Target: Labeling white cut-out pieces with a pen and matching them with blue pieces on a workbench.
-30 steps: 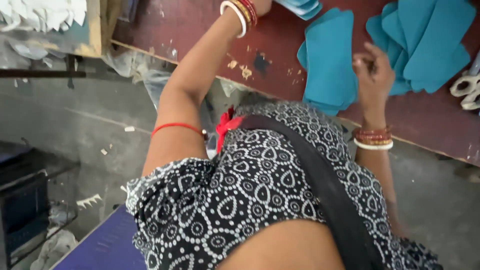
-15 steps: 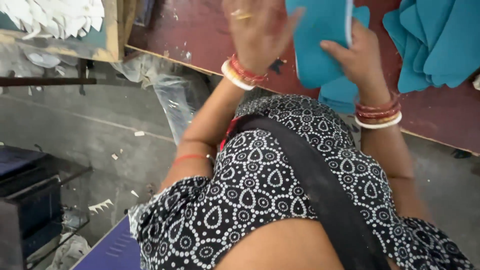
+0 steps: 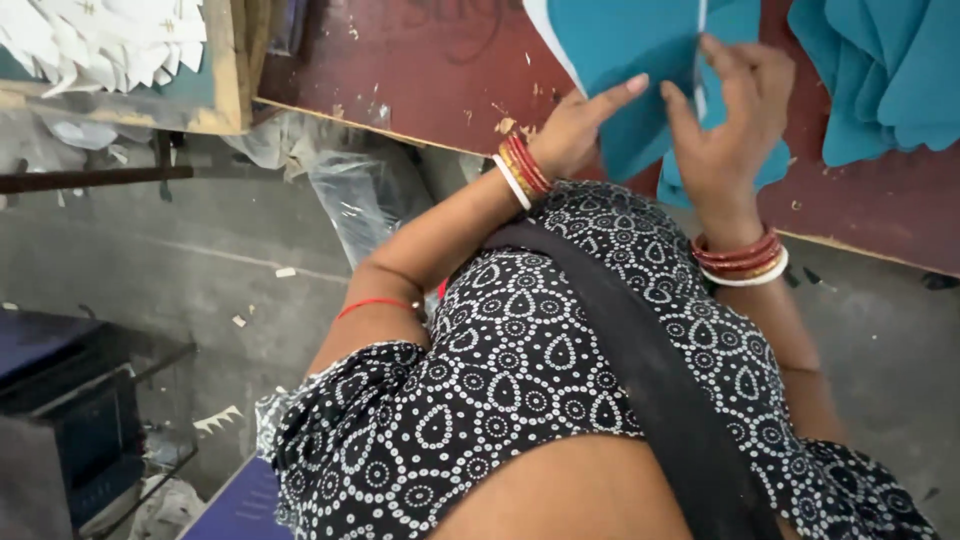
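Your left hand [image 3: 575,125] flat under teal sheet [image 3: 640,70] — steadying it; right hand [image 3: 725,125] fingertips pinch its edge.

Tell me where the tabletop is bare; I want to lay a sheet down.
Bare dark red wooden tabletop lies between the wooden tray of white cut pieces and the left hand. It is crowded rightward: both hands, the right hand too, work teal sheets beside the teal pile.
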